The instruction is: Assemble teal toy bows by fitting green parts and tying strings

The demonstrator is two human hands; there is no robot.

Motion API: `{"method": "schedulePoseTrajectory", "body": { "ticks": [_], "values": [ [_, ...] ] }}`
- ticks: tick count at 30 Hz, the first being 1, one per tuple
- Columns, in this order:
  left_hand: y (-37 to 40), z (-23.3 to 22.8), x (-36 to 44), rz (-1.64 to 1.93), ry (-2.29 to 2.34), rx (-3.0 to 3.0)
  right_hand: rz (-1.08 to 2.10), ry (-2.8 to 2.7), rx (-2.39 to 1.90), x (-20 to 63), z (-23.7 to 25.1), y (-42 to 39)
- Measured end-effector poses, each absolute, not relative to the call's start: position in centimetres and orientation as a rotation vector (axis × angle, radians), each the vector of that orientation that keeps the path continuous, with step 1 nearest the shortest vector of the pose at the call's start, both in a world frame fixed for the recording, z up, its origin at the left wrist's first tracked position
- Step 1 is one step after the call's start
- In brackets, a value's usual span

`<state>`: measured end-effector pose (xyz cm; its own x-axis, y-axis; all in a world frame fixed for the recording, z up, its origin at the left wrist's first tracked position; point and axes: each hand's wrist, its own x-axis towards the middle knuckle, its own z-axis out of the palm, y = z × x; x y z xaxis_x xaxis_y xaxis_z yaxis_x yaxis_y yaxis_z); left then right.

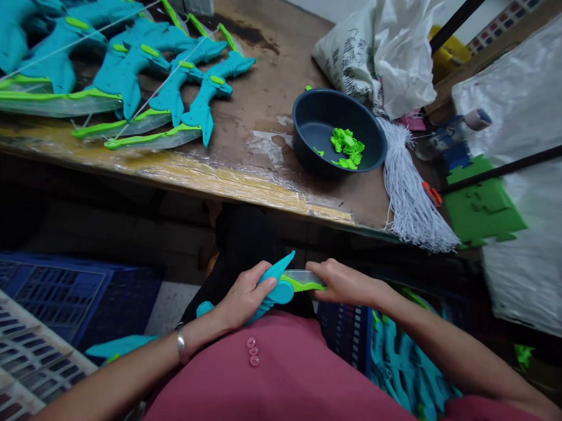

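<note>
Fingers of the left hand (243, 298) were closed around the teal body of a toy bow (285, 292), with the thumb along its upper face. Fingers of the right hand (340, 283) were closed on its lime-green limb (301, 284) (I could not see these fingertips clearly from the head view). The toy bow was positioned over the lap, just in front of the pink shirt (280, 370) and below the level of the wooden table (277, 69).

On the table, I observed a group of teal toy bows (199, 106) at the left; white strings (126, 18) spanned some of them. A dark bowl (311, 125) stood to their right and contained small lime-green pieces (347, 148). A bundle of white cords (404, 178) lay beside the bowl and reached the front edge. A printed sack (348, 59) rested behind it.

Beneath the right forearm, a blue crate (345, 332) contained further teal bodies (395, 362). A white lattice crate (9, 324) stood at the lower left.
</note>
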<state>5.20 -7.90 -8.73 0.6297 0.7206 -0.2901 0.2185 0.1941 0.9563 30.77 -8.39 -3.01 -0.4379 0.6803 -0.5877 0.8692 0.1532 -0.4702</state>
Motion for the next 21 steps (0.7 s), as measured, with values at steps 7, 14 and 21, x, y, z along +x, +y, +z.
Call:
{"method": "schedulePoseTrajectory", "body": {
  "ticks": [7, 14, 21],
  "values": [
    [-6.8, -9.4, 2.4, 0.23, 0.778, 1.308, -1.255, 2.235, 1.473, 30.2, -2.5, -7.1],
    [-3.5, -7.8, -2.7, -0.205, 0.684, 1.534, -1.251, 2.52, 1.372, 31.1, -1.6, -7.4],
    [-4.0, -10.8, -6.5, -0.21, 0.748, 1.02, -1.229, 2.867, 1.218, 33.0, -1.7, -7.6]
  ]
}}
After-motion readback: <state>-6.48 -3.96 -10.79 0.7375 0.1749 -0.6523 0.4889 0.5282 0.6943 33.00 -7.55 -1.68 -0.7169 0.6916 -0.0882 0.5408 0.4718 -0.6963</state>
